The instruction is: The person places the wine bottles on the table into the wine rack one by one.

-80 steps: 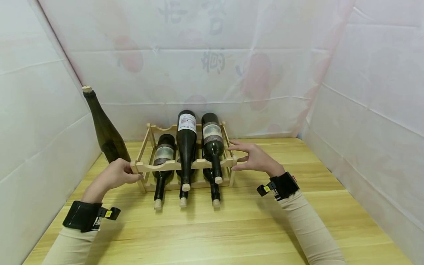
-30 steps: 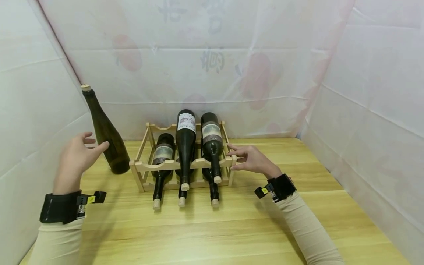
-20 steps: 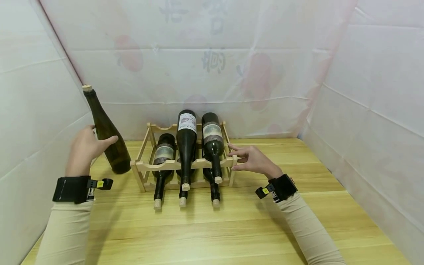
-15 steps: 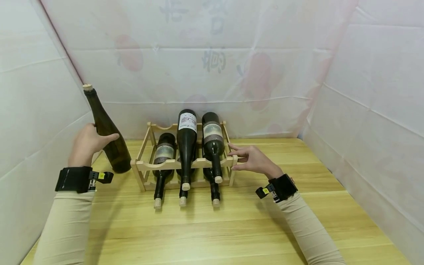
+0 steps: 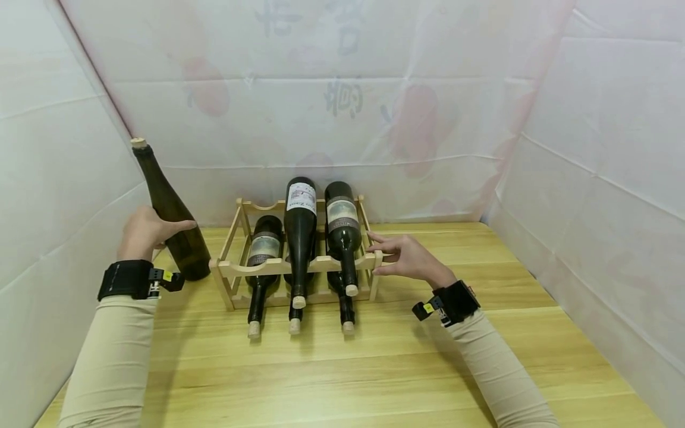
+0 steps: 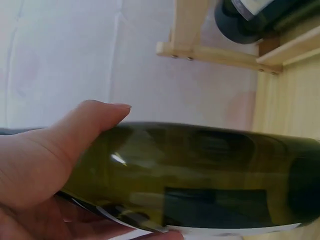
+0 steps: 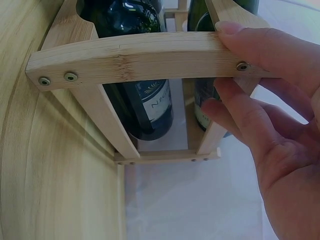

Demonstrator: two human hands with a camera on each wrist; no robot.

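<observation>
In the head view, my left hand (image 5: pixel 143 232) is around the middle of a dark green wine bottle (image 5: pixel 170 208) that stands upright on the table, corked. The left wrist view has my thumb on one side of the bottle glass (image 6: pixel 200 170) and fingers curled on the other. At the right front corner of the wooden wine rack (image 5: pixel 316 264), my right hand (image 5: pixel 409 258) grips the frame. Close up in the right wrist view, its thumb lies over the side rail (image 7: pixel 150 57) and fingers bend beneath. Several bottles lie in two tiers, corks toward me.
Two bottles lie on the upper tier, a white-labelled bottle (image 5: pixel 301 220) and a grey-labelled bottle (image 5: pixel 342 223). Lower down, another labelled bottle (image 5: pixel 264 246) lies at the left. White cloth walls (image 5: pixel 428 119) enclose the wooden table (image 5: pixel 348 380) at back and sides.
My left hand has left the rack's left front corner, moved left and away from me, and closed around the standing bottle. My right hand stays at the rack; the bottles have not moved.
</observation>
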